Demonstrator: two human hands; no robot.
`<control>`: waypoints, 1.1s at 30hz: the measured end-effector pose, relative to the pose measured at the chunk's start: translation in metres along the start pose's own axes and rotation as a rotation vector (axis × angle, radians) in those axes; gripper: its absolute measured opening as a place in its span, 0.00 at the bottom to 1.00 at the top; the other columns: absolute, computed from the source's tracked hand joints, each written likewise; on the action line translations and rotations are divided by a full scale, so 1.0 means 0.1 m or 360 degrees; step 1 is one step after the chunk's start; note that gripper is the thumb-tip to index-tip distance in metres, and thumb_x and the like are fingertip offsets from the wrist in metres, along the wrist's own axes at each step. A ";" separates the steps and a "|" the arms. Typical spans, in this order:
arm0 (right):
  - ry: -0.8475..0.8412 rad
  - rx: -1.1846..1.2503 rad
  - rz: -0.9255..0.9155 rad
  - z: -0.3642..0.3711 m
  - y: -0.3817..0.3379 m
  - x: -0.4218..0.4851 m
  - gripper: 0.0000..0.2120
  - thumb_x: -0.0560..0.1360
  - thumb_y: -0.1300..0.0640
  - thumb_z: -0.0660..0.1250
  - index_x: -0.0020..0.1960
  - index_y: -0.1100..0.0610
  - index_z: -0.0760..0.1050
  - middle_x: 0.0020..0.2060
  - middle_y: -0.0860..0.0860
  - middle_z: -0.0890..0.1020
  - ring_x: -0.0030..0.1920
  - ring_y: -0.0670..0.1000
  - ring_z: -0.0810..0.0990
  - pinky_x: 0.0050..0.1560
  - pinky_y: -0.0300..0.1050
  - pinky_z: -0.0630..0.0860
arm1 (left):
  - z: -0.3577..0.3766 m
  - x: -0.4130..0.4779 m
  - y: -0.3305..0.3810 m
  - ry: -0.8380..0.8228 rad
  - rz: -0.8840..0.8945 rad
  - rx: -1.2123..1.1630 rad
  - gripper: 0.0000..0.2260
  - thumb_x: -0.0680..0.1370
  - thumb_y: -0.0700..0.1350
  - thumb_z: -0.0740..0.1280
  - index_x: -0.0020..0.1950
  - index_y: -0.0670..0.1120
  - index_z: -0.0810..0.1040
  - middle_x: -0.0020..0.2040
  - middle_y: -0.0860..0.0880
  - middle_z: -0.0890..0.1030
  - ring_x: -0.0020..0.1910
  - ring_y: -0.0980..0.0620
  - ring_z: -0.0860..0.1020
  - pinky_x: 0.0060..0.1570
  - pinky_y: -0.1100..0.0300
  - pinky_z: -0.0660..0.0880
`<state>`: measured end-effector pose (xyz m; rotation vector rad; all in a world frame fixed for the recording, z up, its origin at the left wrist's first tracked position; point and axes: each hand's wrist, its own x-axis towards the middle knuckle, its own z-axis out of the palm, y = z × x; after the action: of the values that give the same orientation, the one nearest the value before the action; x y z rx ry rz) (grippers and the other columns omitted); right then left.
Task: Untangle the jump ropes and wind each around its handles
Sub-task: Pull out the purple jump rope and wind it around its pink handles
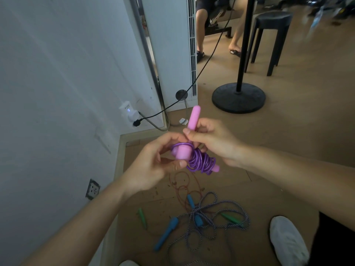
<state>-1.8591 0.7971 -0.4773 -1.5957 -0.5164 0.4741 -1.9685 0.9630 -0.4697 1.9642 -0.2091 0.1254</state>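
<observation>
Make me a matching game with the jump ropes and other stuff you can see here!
Things:
1. purple rope
2. striped rope
3. black stool
4. white shoe

Places or states:
A. tangled in a heap on the floor
B. on the floor, right of the tangle
C. wound round the pink handles
D. standing far back in the room

Pairs: 1-C, 2-A, 3-D, 4-B

Ropes [209, 217] on floor [288, 135], apparently beside shoe [288, 244]

Purple rope [199, 160] coils round pink handles [193, 117]; blue handles [166, 233], green handles [142, 217], a blue-and-white striped rope [211, 214], brown floor [288, 131].
</observation>
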 end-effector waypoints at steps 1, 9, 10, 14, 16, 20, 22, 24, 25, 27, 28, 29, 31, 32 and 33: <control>0.0003 0.0005 0.0011 0.00 0.00 0.00 0.14 0.75 0.53 0.72 0.51 0.64 0.78 0.36 0.57 0.80 0.33 0.47 0.77 0.33 0.40 0.73 | -0.01 0.00 0.00 -0.0012 -0.0004 0.0005 0.18 0.73 0.32 0.74 0.60 0.45 0.76 0.57 0.48 0.82 0.60 0.47 0.80 0.61 0.51 0.77; 0.0032 0.0042 -0.0022 -0.03 -0.02 0.04 0.10 0.74 0.52 0.73 0.48 0.58 0.79 0.39 0.57 0.85 0.35 0.47 0.79 0.33 0.38 0.74 | 0.04 0.01 -0.02 0.0171 -0.0010 0.0026 0.15 0.72 0.38 0.76 0.53 0.51 0.75 0.51 0.48 0.81 0.54 0.42 0.80 0.48 0.42 0.80; 0.0018 0.0050 -0.0016 -0.04 -0.02 0.03 0.10 0.74 0.52 0.73 0.48 0.58 0.79 0.42 0.58 0.85 0.37 0.48 0.80 0.35 0.39 0.74 | 0.04 0.01 -0.01 0.0183 -0.0006 0.0026 0.17 0.72 0.38 0.76 0.56 0.50 0.75 0.53 0.50 0.82 0.56 0.45 0.80 0.50 0.41 0.80; -0.0009 0.0030 -0.0058 -0.01 -0.02 0.00 0.12 0.73 0.53 0.74 0.49 0.61 0.79 0.43 0.64 0.83 0.38 0.52 0.80 0.35 0.41 0.76 | 0.03 0.02 -0.02 0.0207 0.0004 0.0005 0.12 0.74 0.34 0.75 0.54 0.44 0.79 0.51 0.47 0.83 0.53 0.44 0.81 0.46 0.41 0.82; 0.0005 0.0019 -0.0090 0.01 -0.03 -0.01 0.13 0.73 0.54 0.74 0.49 0.62 0.79 0.41 0.66 0.82 0.37 0.53 0.79 0.35 0.42 0.75 | 0.05 0.03 -0.02 0.0234 0.0018 0.0037 0.10 0.73 0.35 0.75 0.51 0.43 0.78 0.47 0.45 0.82 0.50 0.42 0.82 0.47 0.40 0.80; 0.0065 -0.0018 -0.0123 0.03 -0.02 -0.02 0.11 0.73 0.55 0.74 0.49 0.63 0.79 0.38 0.65 0.82 0.34 0.51 0.79 0.33 0.41 0.75 | 0.09 0.06 -0.04 0.0204 0.0026 0.0094 0.08 0.74 0.35 0.74 0.49 0.43 0.78 0.42 0.43 0.82 0.46 0.41 0.82 0.46 0.41 0.80; 0.0107 -0.0016 -0.0131 0.04 -0.01 -0.02 0.11 0.74 0.57 0.74 0.49 0.64 0.78 0.38 0.65 0.83 0.32 0.49 0.79 0.31 0.38 0.75 | 0.10 0.06 -0.04 0.0208 0.0020 0.0102 0.07 0.75 0.34 0.73 0.48 0.42 0.78 0.41 0.43 0.81 0.43 0.45 0.82 0.40 0.54 0.80; 0.0128 -0.0029 -0.0119 0.04 -0.01 -0.01 0.11 0.74 0.57 0.74 0.49 0.64 0.78 0.37 0.64 0.83 0.32 0.49 0.79 0.31 0.38 0.75 | 0.11 0.05 -0.03 0.0203 0.0021 0.0117 0.06 0.76 0.34 0.72 0.49 0.42 0.78 0.42 0.45 0.81 0.41 0.48 0.82 0.39 0.60 0.78; 0.0132 -0.0039 -0.0105 0.05 -0.01 -0.01 0.11 0.74 0.56 0.73 0.49 0.64 0.78 0.37 0.63 0.83 0.31 0.49 0.79 0.31 0.39 0.75 | 0.11 0.05 -0.02 0.0191 0.0030 0.0142 0.05 0.77 0.34 0.71 0.49 0.43 0.78 0.42 0.47 0.81 0.41 0.49 0.82 0.39 0.60 0.78; 0.0150 -0.0018 -0.0074 0.06 -0.01 0.00 0.12 0.75 0.55 0.73 0.49 0.64 0.78 0.36 0.64 0.83 0.29 0.51 0.78 0.31 0.43 0.75 | 0.10 0.06 -0.03 0.0165 0.0066 0.0248 0.04 0.77 0.35 0.71 0.49 0.44 0.79 0.42 0.51 0.82 0.42 0.52 0.83 0.39 0.56 0.80; 0.0158 -0.0004 -0.0058 0.06 -0.01 0.01 0.13 0.75 0.54 0.73 0.49 0.64 0.77 0.35 0.64 0.82 0.29 0.51 0.78 0.32 0.44 0.76 | 0.09 0.06 -0.03 0.0162 0.0088 0.0301 0.04 0.78 0.37 0.71 0.49 0.44 0.79 0.42 0.51 0.82 0.42 0.51 0.83 0.41 0.53 0.82; 0.0161 0.0003 -0.0036 0.05 -0.02 0.01 0.13 0.76 0.53 0.72 0.49 0.64 0.77 0.33 0.62 0.82 0.29 0.50 0.79 0.32 0.44 0.77 | 0.08 0.05 -0.03 0.0157 0.0108 0.0340 0.03 0.78 0.38 0.71 0.50 0.45 0.79 0.43 0.51 0.83 0.43 0.51 0.83 0.42 0.51 0.82; 0.0150 0.0008 -0.0003 0.03 -0.04 0.01 0.14 0.76 0.52 0.71 0.48 0.65 0.78 0.29 0.54 0.80 0.30 0.47 0.79 0.33 0.41 0.77 | 0.04 0.05 0.00 0.0111 0.0132 0.0361 0.04 0.78 0.41 0.72 0.52 0.46 0.79 0.45 0.50 0.83 0.46 0.49 0.83 0.46 0.50 0.82; 0.0131 0.0006 0.0007 0.01 -0.04 0.01 0.14 0.77 0.52 0.70 0.48 0.65 0.78 0.29 0.51 0.80 0.30 0.47 0.79 0.32 0.40 0.76 | 0.03 0.05 0.01 0.0072 0.0125 0.0339 0.07 0.77 0.42 0.73 0.53 0.46 0.79 0.47 0.50 0.83 0.48 0.49 0.83 0.48 0.51 0.81; 0.0106 0.0009 0.0024 0.00 -0.05 0.00 0.14 0.77 0.52 0.70 0.47 0.64 0.78 0.29 0.50 0.79 0.31 0.47 0.79 0.32 0.40 0.76 | 0.01 0.05 0.01 0.0031 0.0110 0.0324 0.10 0.75 0.42 0.75 0.54 0.47 0.79 0.49 0.50 0.83 0.49 0.48 0.82 0.49 0.53 0.81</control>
<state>-1.8589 0.7975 -0.4725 -1.6058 -0.4523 0.4317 -1.9643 0.9613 -0.4679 2.1580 -0.2603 0.2179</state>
